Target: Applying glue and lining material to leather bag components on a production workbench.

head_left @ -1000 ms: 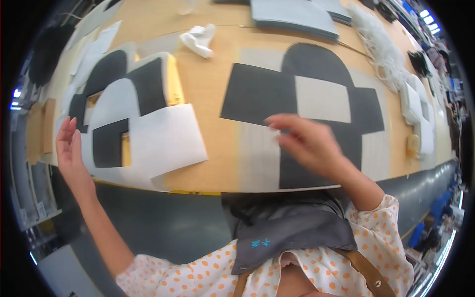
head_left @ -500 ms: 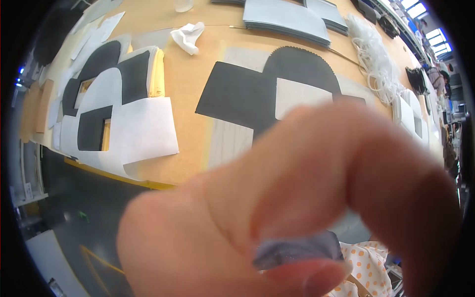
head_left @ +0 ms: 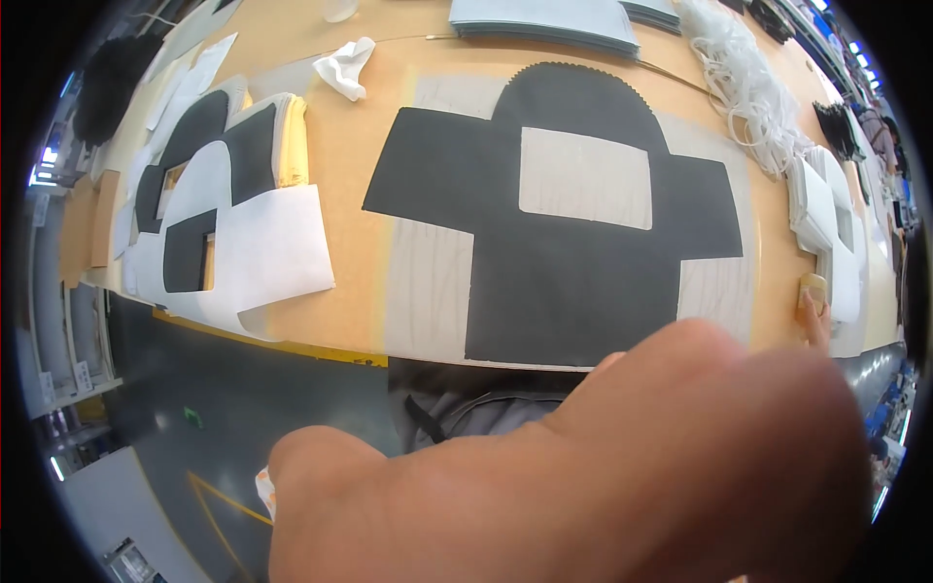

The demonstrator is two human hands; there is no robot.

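Observation:
A black cross-shaped sheet (head_left: 573, 287) lies flat on a pale grey board (head_left: 428, 301) in front of me. Its far end is rounded with a toothed edge, and a rectangular window is cut in its middle. My bare left arm crosses the lower view, and my left hand (head_left: 719, 408) looms blurred close to the camera, its fingers mostly hidden. At the table's right side, my right hand (head_left: 817, 323) has its fingers around a small tan block (head_left: 812, 290), beside white cut-out sheets (head_left: 841, 291).
Black and white cut-out sheets (head_left: 277, 248) are stacked at the left, with yellow edges showing. Crumpled white cloth (head_left: 344, 70) lies farther back. Grey sheets (head_left: 544, 24) are piled at the far side, near tangled white strips (head_left: 734, 87). A yellow-edged table front (head_left: 292, 348) borders the dark floor.
My left hand has moved lower, uncovering most of the black sheet; its bent finger and thumb no longer show. My right hand with the tan block has come into sight. The view has shifted slightly.

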